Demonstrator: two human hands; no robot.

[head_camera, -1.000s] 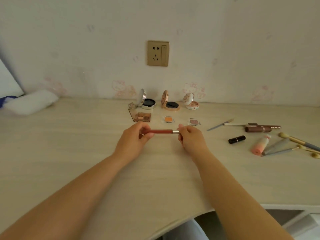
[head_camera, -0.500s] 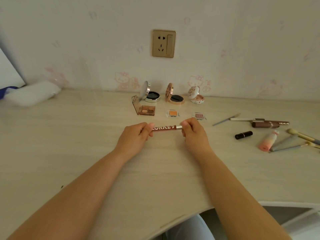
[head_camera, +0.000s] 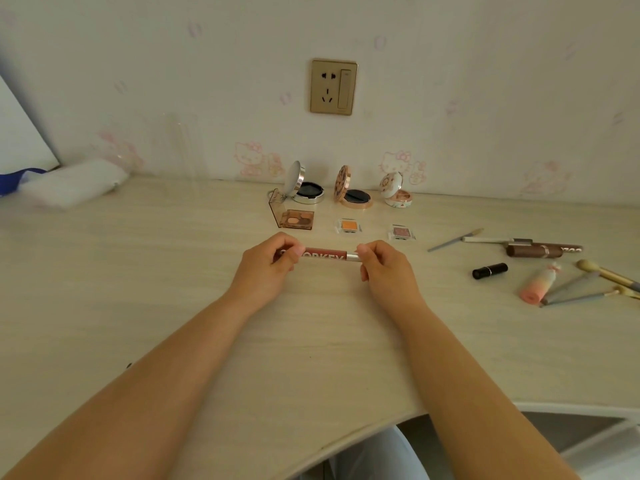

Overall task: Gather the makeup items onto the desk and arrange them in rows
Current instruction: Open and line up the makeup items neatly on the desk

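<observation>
the lip gloss tube (head_camera: 323, 254), gripped at each end by the left hand (head_camera: 268, 268) and the right hand (head_camera: 382, 268), now shows white lettering on its dark red side, where a second ago only plain red faced up.

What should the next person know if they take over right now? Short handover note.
Left hand and right hand each pinch one end of the dark-red lettered lip tube, held level just above the pale wooden desk.
Done: three open round compacts in a back row; three small eyeshadow pans in a second row.
Left: place the tube, then line up the loose brushes and tubes at right.
</observation>
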